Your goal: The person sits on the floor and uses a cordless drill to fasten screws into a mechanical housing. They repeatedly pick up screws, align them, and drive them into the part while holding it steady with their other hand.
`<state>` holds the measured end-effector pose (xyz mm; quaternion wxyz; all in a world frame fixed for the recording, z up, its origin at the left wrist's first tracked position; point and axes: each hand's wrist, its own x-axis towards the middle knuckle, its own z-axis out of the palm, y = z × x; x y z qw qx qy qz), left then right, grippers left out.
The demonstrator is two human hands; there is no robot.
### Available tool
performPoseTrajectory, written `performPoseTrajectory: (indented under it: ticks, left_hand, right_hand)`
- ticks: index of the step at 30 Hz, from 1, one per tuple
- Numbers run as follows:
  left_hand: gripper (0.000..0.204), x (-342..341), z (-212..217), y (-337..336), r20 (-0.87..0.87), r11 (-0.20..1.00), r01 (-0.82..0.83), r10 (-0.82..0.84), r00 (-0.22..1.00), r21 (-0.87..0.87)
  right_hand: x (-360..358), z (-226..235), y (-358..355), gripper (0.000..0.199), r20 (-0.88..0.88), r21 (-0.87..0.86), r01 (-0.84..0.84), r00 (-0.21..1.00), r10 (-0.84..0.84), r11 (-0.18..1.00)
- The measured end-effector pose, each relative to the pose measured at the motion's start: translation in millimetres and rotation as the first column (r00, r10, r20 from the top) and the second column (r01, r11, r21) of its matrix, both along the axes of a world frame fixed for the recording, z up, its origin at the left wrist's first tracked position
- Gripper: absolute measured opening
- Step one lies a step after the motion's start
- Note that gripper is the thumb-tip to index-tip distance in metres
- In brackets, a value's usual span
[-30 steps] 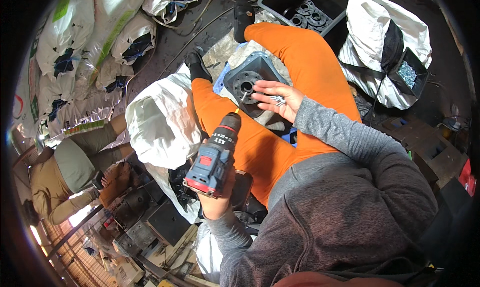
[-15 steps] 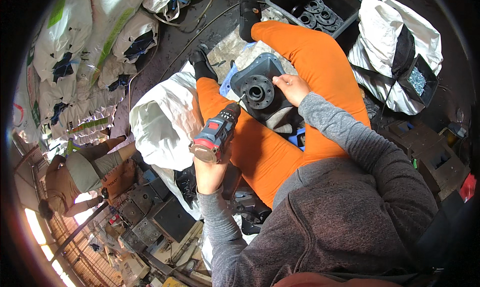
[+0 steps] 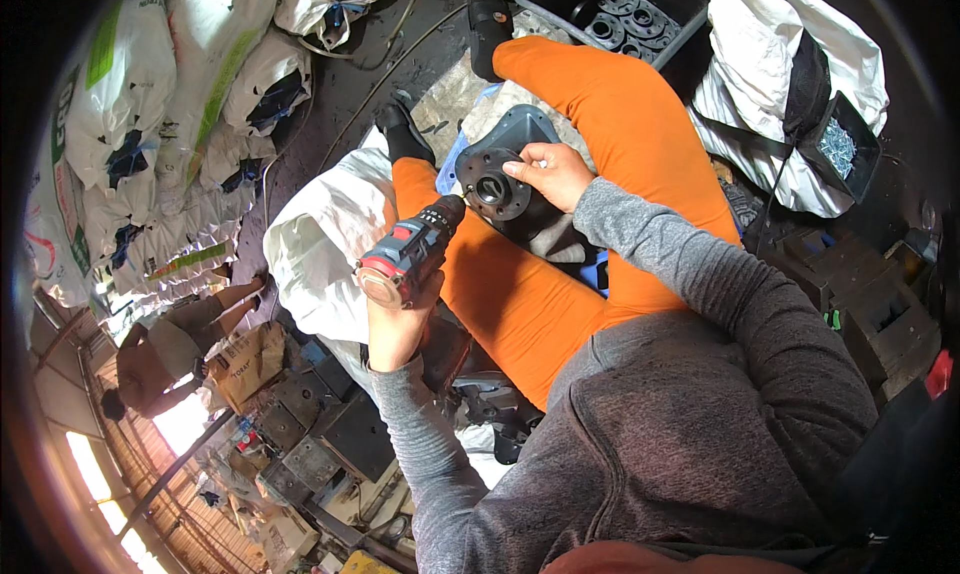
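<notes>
My left hand (image 3: 398, 326) is wrapped round the handle of a red, grey and black cordless drill (image 3: 405, 252). The drill's thin bit reaches the left rim of a round black flange (image 3: 515, 201), which has a large central bore and small holes around it. I cannot tell whether the bit is inside one of those holes. Thumb and fingers of my right hand (image 3: 556, 177) pinch the flange's upper right edge. Beneath and behind the flange, a dark grey tray-like piece (image 3: 532, 124) sits between my orange-clad legs.
A dark crate (image 3: 690, 36) holding several similar flanges stands ahead. To the right are a white sack (image 3: 765, 34) and a black bin of small silvery screws (image 3: 836, 148). An open white sack (image 3: 325, 244) touches my left leg. Another person (image 3: 165, 359) bends over at far left.
The flange tilts a little differently and sits slightly further left, my right hand with it. The drill has shifted left and down. The person at far left has changed posture.
</notes>
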<state>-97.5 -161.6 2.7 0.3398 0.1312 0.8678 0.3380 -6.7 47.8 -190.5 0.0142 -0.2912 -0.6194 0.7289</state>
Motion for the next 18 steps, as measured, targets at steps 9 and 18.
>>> performPoseTrajectory:
  ticks: [9, 18]
  left_hand:
    - [0.028, -6, 3, 19, 0.067, 0.998, -0.01, 0.013, 0.998, -0.054]
    - [0.026, -19, 4, 33, 0.017, 0.975, 0.117, -0.116, 0.993, -0.19]
  right_hand:
    - [0, 2, -3, 0.035, 0.061, -0.018, 0.017, 0.998, -0.016, 1.0]
    - [5, -1, 4, 0.044, 0.166, 0.164, -0.025, 0.986, -0.002, 0.986]
